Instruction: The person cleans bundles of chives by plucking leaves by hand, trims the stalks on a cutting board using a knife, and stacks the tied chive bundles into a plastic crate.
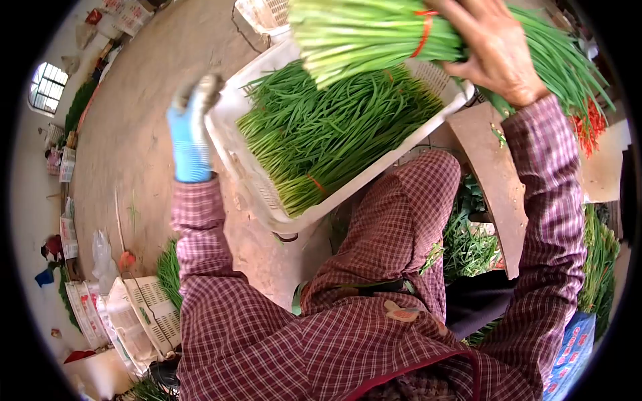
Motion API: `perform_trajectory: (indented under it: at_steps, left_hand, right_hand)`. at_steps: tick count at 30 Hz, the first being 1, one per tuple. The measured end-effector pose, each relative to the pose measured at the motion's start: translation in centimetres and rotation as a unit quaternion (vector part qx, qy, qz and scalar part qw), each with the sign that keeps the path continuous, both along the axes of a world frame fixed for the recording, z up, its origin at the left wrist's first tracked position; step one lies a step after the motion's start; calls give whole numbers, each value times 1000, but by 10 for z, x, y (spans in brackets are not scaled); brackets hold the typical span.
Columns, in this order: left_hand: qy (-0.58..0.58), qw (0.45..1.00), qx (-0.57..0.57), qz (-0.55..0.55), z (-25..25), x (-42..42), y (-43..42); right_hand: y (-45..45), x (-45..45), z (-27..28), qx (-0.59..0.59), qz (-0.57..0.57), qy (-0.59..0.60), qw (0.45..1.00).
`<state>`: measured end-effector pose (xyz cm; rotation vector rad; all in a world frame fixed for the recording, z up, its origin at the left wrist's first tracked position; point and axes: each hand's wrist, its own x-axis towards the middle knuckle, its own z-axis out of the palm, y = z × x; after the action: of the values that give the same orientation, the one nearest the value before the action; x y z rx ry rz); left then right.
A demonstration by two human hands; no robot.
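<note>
My right hand (498,53) is closed around a bunch of chives (374,37) bound with a red band. The bunch is held above the far side of a white plastic crate (384,177), its pale stem ends pointing left and its green leaves trailing right. Inside the crate lie more chives (334,127), with a red band showing near the front. My left hand (195,110), in a blue and white glove with a dark fingertip area, is raised beside the crate's left corner. Motion blurs its fingers.
A brown board (491,180) stands right of the crate, with red bands (588,130) hanging beyond it. Loose greens (471,244) lie below the board. More chives (600,260) are at far right. White crates (144,314) stand at lower left. Another crate (264,15) is behind.
</note>
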<state>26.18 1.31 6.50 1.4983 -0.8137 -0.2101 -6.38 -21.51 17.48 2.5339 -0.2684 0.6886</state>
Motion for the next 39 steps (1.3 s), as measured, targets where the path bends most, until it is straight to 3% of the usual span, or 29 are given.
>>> perform_trajectory:
  at_steps: [6,8,9,11,15,16,18,19,26,30,32,34,36,39]
  left_hand:
    - [-65,998,24,-13,31,3,3]
    - [-125,987,76,-71,34,-11,-5]
    - [-105,979,103,-137,24,-5,-11]
    - [-171,932,267,-176,-6,-3,-29]
    - [-210,807,477,-279,-127,3,-43]
    - [-236,775,494,-316,-142,-1,-45]
    - [-128,794,521,-287,-167,-7,-37]
    - [-127,791,521,-293,-174,-11,-33]
    - [-205,807,496,-247,-198,-4,-31]
    - [-256,774,501,-290,-174,18,-52]
    - [-348,745,522,-228,-173,21,-52]
    - [-337,756,504,-247,-184,10,-46]
    - [-199,759,535,-314,-203,1,-39]
    - [-123,748,552,-349,-191,2,-44]
  right_hand:
    - [-16,134,-128,112,98,108,983]
    - [6,163,-160,201,124,201,951]
    - [16,176,-180,234,139,228,935]
    - [32,196,-235,279,162,279,904]
    - [60,196,-304,287,136,367,874]
    - [58,195,-302,304,131,349,877]
    - [49,196,-300,304,148,359,870]
    - [47,193,-302,309,143,361,869]
    - [21,185,-299,323,150,304,883]
    - [8,188,-294,365,83,301,877]
    - [2,184,-290,368,81,273,885]
    - [-3,179,-299,358,56,294,884]
    - [-5,173,-299,346,58,379,856]
    - [-4,175,-293,342,33,434,833]
